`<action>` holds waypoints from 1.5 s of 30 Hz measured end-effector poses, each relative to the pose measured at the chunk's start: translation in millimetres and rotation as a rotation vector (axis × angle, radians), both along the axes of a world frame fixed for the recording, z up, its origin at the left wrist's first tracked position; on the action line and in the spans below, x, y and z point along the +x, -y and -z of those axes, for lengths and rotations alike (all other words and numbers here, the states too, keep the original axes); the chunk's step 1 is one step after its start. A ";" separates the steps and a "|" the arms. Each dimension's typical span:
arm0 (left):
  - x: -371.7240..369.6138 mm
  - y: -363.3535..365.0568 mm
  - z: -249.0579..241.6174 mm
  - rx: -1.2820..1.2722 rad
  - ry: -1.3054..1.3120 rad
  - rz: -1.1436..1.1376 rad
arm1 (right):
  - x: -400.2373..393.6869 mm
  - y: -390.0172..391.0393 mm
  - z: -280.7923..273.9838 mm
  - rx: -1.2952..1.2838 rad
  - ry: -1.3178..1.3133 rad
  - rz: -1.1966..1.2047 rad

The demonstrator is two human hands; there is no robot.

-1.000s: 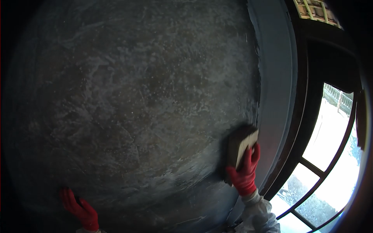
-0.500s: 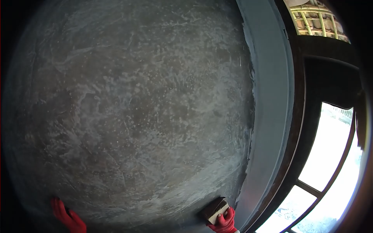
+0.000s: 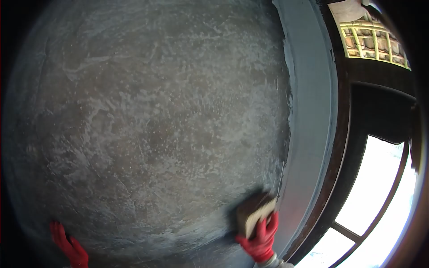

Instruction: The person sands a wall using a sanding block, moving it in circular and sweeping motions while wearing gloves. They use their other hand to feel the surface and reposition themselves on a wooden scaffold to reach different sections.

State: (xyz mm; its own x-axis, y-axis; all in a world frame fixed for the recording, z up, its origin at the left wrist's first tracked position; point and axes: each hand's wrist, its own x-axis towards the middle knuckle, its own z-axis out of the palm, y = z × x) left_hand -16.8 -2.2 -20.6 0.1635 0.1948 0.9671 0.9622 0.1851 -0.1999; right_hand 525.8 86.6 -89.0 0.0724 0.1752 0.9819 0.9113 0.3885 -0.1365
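A mottled grey wall [image 3: 156, 120] fills most of the head view. In my red-gloved right hand [image 3: 261, 236], low and right of centre, is a wide block brush [image 3: 257, 216] with a pale wooden-looking edge and a dark face. It is blurred by motion and lies at the wall, close to the grey trim; exact contact is hard to see. My left hand [image 3: 69, 245], also in a red glove, is at the lower left with its fingers stretched out toward the wall. Nothing shows in it.
A smooth blue-grey strip [image 3: 313, 98] runs down the wall's right side, with a dark brown frame [image 3: 342, 134] beyond it. Farther right are bright window panes [image 3: 380, 178]. At the upper right, a yellowish lattice [image 3: 375, 40] shows with roof tiles behind it.
My right hand has moved the brush upward along the wall, near the trim. The left hand has shifted slightly left and up. The view has tilted a little.
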 end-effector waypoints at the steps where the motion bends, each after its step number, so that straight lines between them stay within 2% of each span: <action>1: -0.3 -1.0 -0.1 -0.001 -0.005 0.005 | -3.2 -0.4 36.0 -0.031 0.014 0.002; 2: -0.9 -0.9 0.0 -0.008 -0.010 0.010 | -8.0 -2.7 78.9 -0.020 0.009 -0.032; 3: -0.8 0.9 -0.4 -0.010 -0.009 0.007 | -12.3 14.1 110.7 -0.077 0.128 0.019; 5: -1.2 0.0 -1.2 -0.001 -0.022 0.013 | -12.3 25.0 117.5 -0.063 0.105 -0.170; 6: -1.4 0.9 -1.6 -0.002 -0.022 0.009 | -8.5 19.6 114.9 -0.064 0.105 -0.174; 8: 0.5 0.5 -0.6 -0.011 0.017 0.016 | 4.3 5.0 92.7 -0.087 0.118 -0.161; 12: 3.8 0.8 -1.7 -0.013 0.028 0.015 | 3.4 3.4 -61.0 -0.007 0.003 -0.049; 15: 5.9 0.3 -3.2 0.000 0.036 0.030 | -1.9 -3.2 -108.5 0.021 -0.151 -0.039; 18: 3.3 0.7 -3.1 0.009 0.008 0.026 | -9.2 -1.4 -72.1 0.013 -0.065 0.027; 23: 2.0 -1.6 -3.1 0.024 -0.013 0.030 | -25.6 9.8 107.4 -0.071 0.083 -0.079; 26: 9.1 0.5 -9.2 0.024 -0.027 0.053 | -15.2 16.8 129.6 -0.095 0.155 -0.180; 28: 6.9 -1.1 -7.6 0.023 -0.018 0.059 | -10.9 16.0 75.0 -0.103 0.144 -0.176; 32: 3.5 -2.2 -8.2 0.039 -0.025 0.063 | -7.3 9.0 -86.8 0.009 0.027 -0.092; 35: 5.5 -2.1 -9.6 0.039 -0.033 0.052 | -6.4 -3.4 -138.0 0.061 -0.140 -0.074; 37: 5.5 -2.5 -10.5 0.040 -0.037 0.051 | -7.7 -1.5 -119.4 0.055 -0.112 -0.066; 39: 6.2 -2.6 -10.4 0.041 -0.035 0.051 | -12.4 -0.5 -60.8 0.016 -0.019 0.056; 43: 13.1 -2.6 -13.5 0.047 -0.034 0.064 | -26.7 7.7 131.0 -0.102 -0.012 0.002; 45: 12.3 0.3 -13.3 0.045 -0.041 0.061 | -19.4 23.0 145.7 -0.161 0.016 -0.035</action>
State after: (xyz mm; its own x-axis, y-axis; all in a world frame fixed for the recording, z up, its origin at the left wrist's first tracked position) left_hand -4.5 -2.5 -7.3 0.2132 0.1395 0.9670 0.9631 0.1361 -0.2320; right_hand 506.4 63.7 -234.6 0.0478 0.3326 0.9419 0.9004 0.3939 -0.1848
